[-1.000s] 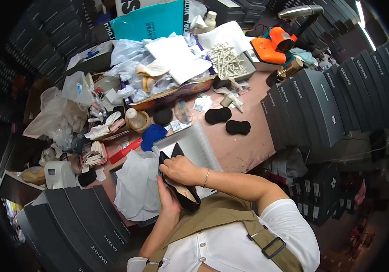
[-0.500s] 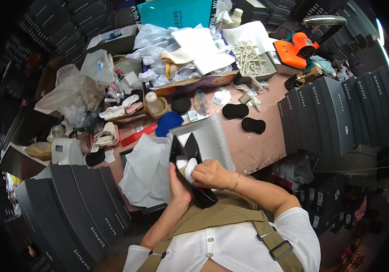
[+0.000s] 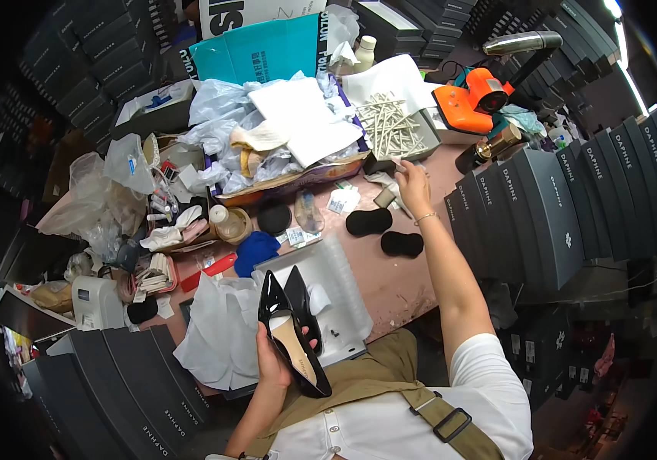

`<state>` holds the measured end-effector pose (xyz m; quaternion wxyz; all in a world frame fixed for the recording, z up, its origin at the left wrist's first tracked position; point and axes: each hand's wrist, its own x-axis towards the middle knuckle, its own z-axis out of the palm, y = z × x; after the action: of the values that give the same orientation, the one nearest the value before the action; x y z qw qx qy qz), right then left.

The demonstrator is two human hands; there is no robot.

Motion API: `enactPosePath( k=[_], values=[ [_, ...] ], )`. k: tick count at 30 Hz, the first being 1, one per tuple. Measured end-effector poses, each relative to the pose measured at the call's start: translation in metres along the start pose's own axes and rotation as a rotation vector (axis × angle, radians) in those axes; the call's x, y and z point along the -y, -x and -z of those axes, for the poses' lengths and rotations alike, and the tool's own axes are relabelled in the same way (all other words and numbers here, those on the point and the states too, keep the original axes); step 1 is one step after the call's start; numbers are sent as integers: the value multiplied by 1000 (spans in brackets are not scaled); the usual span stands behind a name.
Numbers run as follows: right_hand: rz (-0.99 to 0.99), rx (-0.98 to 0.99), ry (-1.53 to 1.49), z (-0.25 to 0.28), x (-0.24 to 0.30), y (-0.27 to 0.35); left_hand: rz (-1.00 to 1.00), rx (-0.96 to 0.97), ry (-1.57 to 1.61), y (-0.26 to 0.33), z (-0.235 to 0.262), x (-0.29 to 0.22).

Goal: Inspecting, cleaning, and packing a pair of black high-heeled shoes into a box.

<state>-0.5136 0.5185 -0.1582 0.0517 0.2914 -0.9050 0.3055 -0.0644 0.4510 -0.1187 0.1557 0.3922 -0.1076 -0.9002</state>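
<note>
Cluttered with paper and dark boxes, the brown worktop [image 3: 412, 284] fills my view. Nearest me, my left hand [image 3: 273, 360] has its grip closed around a pair of glossy black pointed pumps [image 3: 291, 330]. Half a second ago both hands were on them; now my right hand [image 3: 412, 184] has left, reaching far beyond that grip, fingers loosely open, touching small packets beside a grey box of pale sticks [image 3: 389, 126].

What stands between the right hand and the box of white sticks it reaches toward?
Nothing visible does. The right hand is already at the near edge of the box of white sticks, with only bare table below the arm.
</note>
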Motion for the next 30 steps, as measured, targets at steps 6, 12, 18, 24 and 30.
enactPosePath(
  k=[6,12,18,24,30],
  values=[
    [60,351,299,-33,-61,-66,-17,-6,-75,-17,-11,-7],
    [369,82,-47,-8,-18,-40,81,8,-30,-22,-14,-1],
    [67,544,-697,15,111,24,92,6,9,-23,-14,1],
    [342,-26,-330,-52,92,-22,43,68,55,-10,-7,-11],
    [571,239,240,-71,77,-33,-1,-38,89,-9,6,-6]
  ],
)
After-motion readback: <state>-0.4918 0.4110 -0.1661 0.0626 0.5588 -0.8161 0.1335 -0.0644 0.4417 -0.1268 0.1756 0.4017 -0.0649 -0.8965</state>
